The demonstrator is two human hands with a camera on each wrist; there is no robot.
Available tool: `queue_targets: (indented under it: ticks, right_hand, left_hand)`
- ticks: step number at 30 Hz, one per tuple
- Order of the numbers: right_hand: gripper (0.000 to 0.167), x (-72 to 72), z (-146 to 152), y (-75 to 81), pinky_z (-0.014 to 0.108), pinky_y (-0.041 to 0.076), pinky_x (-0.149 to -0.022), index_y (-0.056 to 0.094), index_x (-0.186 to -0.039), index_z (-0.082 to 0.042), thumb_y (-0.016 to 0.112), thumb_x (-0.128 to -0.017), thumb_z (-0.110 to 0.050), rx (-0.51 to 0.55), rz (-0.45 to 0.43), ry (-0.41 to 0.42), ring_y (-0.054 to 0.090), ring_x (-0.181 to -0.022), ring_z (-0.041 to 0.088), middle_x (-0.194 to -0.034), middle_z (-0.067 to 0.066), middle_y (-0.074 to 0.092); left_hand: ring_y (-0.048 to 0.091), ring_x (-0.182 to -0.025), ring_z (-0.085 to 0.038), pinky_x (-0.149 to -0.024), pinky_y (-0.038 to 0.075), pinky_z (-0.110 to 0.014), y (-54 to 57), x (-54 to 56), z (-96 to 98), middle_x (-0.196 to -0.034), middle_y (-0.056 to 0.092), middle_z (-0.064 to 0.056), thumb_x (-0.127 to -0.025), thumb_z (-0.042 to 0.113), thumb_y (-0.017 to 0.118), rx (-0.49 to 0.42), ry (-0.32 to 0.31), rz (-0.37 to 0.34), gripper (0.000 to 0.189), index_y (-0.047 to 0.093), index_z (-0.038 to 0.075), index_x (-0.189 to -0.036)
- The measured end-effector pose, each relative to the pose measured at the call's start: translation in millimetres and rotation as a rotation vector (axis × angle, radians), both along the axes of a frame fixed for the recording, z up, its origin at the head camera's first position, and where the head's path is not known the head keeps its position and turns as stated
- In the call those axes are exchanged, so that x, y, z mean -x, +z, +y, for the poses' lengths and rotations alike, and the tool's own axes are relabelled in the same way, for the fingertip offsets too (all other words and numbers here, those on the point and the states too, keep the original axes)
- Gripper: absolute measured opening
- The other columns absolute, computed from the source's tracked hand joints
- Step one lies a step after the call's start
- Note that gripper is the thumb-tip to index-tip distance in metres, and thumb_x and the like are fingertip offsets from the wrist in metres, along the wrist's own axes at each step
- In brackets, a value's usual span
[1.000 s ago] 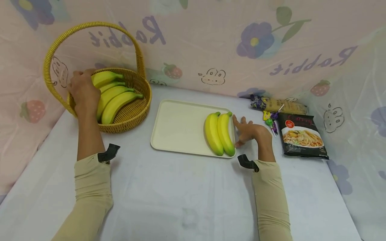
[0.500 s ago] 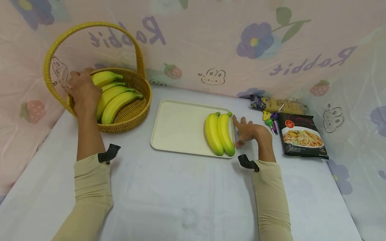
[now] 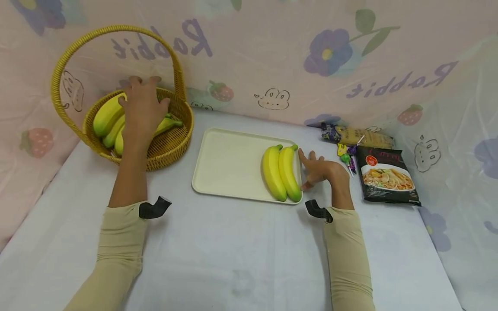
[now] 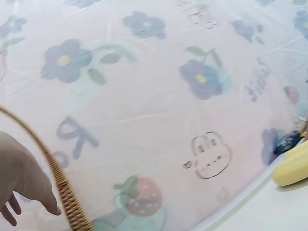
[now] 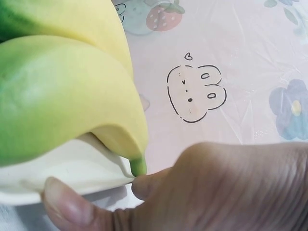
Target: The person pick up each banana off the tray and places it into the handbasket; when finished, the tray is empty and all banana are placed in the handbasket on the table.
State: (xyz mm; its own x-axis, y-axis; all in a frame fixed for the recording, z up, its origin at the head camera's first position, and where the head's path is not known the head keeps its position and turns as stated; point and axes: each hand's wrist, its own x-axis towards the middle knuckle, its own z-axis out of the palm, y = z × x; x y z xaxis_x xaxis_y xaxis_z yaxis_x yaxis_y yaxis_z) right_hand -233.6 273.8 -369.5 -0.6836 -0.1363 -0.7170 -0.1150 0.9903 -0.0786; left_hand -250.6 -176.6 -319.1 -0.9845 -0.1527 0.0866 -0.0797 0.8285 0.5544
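Note:
In the head view my left hand [image 3: 142, 106] hovers over the wicker basket [image 3: 175, 151], its fingers spread and nothing visible in its grasp. Several yellow-green bananas [image 3: 109, 116] lie in the basket, partly hidden by this hand. The left wrist view has the hand [image 4: 21, 173] beside the basket's handle [image 4: 62, 187]. My right hand [image 3: 319, 170] is at the right end of a cream tray [image 3: 229, 164], fingers spread, with thumb and fingertip at the rim. Two bananas [image 3: 288, 172] lie side by side on that end of the tray. The right wrist view shows the thumb [image 5: 72, 207] by the rim.
Right of the tray lie a black noodle packet [image 3: 389, 175], some wrapped lollipops [image 3: 347, 155] and a long yellowish packet [image 3: 362, 136]. A patterned cloth [image 3: 249, 52] hangs behind the white table [image 3: 233, 246]. The basket's tall handle [image 3: 116, 29] arches over its bowl.
My left hand has moved right from the basket's left side, with its fingers spreading. The bananas' left ends have come into sight. My right hand has stayed at the tray's edge.

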Motion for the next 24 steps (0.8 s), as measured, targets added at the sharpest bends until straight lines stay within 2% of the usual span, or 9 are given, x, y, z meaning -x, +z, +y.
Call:
queue_targets:
  ticks: [7,12,16,19,24]
  right_hand:
    - [0.130,-1.3,0,1.4,0.080,0.011,-0.120,-0.018,-0.165,-0.009,0.083,-0.089,-0.035,0.010,0.002,-0.011,-0.005,-0.153,0.065,-0.167,0.038,-0.017]
    - [0.128,-1.9,2,1.8,0.081,0.012,-0.120,-0.016,-0.166,-0.009,0.084,-0.089,-0.034,0.005,0.028,-0.001,-0.003,-0.154,0.065,-0.168,0.038,-0.014]
    - [0.128,-2.0,3,1.6,0.081,0.012,-0.119,-0.016,-0.166,-0.009,0.083,-0.088,-0.035,0.006,0.030,0.001,-0.003,-0.154,0.065,-0.168,0.038,-0.014]
    - [0.130,-1.8,3,1.6,0.081,0.012,-0.120,-0.016,-0.166,-0.009,0.084,-0.088,-0.036,0.010,0.030,-0.003,-0.003,-0.153,0.065,-0.167,0.038,-0.015]
    - [0.130,-0.5,2,1.0,0.081,0.012,-0.120,-0.017,-0.165,-0.009,0.084,-0.088,-0.036,0.008,0.018,-0.001,-0.003,-0.153,0.065,-0.167,0.039,-0.015]
  left_hand:
    - [0.028,-0.150,-0.057,-0.116,0.027,-0.078,6.6,-7.7,37.5,-0.165,0.026,-0.033,-0.106,0.025,0.059,-0.012,-0.157,0.049,0.060,0.039,0.010,-0.161]
    - [0.038,-0.145,-0.053,-0.118,0.033,-0.069,5.3,-10.8,63.3,-0.159,0.034,-0.033,-0.106,0.026,0.062,-0.057,-0.290,0.064,0.059,0.044,0.010,-0.159]
    - [0.044,-0.144,-0.048,-0.119,0.041,-0.061,1.2,-10.4,87.7,-0.158,0.037,-0.031,-0.106,0.027,0.063,-0.056,-0.421,0.029,0.061,0.042,0.010,-0.160]
    - [0.046,-0.144,-0.044,-0.119,0.043,-0.058,-2.7,-9.8,102.6,-0.160,0.037,-0.028,-0.106,0.030,0.062,-0.039,-0.511,-0.033,0.063,0.038,0.014,-0.162]
    - [0.049,-0.142,-0.040,-0.119,0.044,-0.056,-11.1,-11.2,117.2,-0.159,0.041,-0.026,-0.107,0.035,0.060,-0.019,-0.606,-0.106,0.064,0.036,0.016,-0.163]
